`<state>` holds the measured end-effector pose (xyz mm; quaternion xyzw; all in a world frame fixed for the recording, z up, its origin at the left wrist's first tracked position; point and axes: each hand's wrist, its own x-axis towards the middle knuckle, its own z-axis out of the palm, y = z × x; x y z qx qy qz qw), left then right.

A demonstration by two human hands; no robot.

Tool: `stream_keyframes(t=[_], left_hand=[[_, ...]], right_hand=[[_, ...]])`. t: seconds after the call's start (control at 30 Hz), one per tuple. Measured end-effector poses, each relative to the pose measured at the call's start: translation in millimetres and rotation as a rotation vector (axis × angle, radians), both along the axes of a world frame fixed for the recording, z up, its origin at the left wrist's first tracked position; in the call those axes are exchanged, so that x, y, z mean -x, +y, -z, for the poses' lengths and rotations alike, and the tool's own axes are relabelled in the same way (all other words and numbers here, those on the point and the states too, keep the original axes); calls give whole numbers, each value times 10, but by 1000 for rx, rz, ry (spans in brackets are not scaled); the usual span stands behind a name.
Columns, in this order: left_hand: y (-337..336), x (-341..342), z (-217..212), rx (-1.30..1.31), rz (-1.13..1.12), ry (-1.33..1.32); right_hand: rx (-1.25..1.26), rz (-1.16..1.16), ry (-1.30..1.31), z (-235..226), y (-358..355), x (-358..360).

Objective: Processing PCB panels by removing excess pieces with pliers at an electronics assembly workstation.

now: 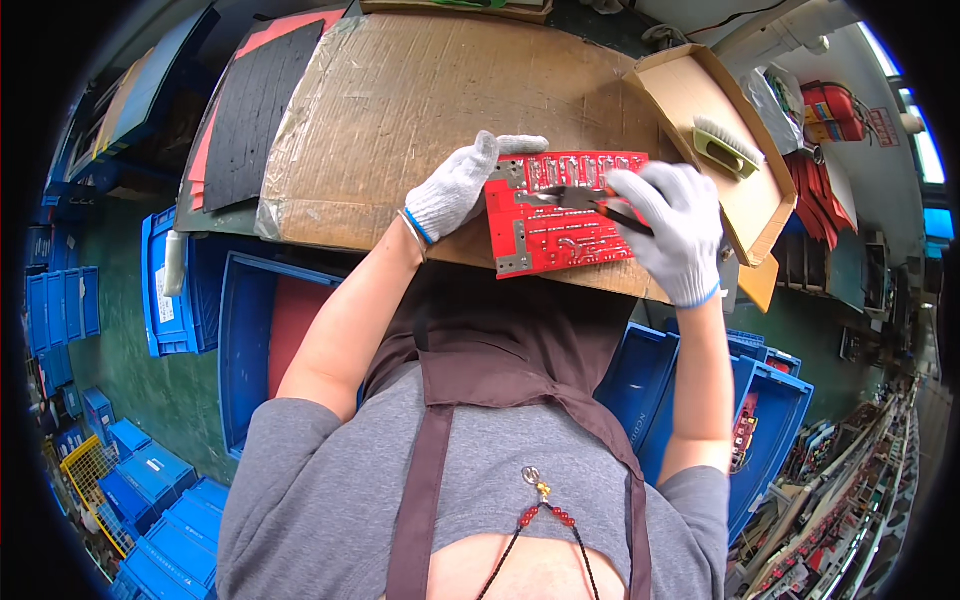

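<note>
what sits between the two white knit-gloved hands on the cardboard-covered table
In the head view, the red rectangular circuit board lies between the left hand and the right hand, with a dark-handled metal tool from the right hand crossing it.

I am logging colours only. The circuit board [562, 212] is showing bright red with fine pale tracing and silver-grey patches at its corners. The left hand [458, 186] and right hand [676, 230] are wearing speckled white-grey knit gloves edged in blue at the cuffs. The pliers [600, 205] are reading dark with red-orange handles. The bench [400, 110] is showing tan cardboard under glossy tape. The mat [255, 110] is appearing black with ribbed lines over a salmon-red sheet. The brush [727, 147] is displaying pale green with whitish bristles. The crates [180, 290] are showing saturated blue. The apron [500, 350] is reading dark brown over a grey shirt.
</note>
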<state>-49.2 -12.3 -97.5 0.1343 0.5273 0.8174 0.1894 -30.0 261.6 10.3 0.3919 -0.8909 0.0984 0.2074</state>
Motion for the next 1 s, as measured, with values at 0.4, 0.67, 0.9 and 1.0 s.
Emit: stream_keyframes(t=[0.4, 0.67, 0.9, 1.0], left_hand=[[-57, 57, 107, -54, -1, -13], [51, 18, 52, 12, -22, -36], [54, 14, 37, 13, -31, -30], [41, 26, 33, 25, -37, -19]], right_hand=[[390, 1121, -86, 810, 1246, -2033], [311, 1312, -227, 805, 1430, -2026], [-136, 1438, -266, 820, 1436, -1900], [-188, 1469, -306, 832, 1479, -1910]])
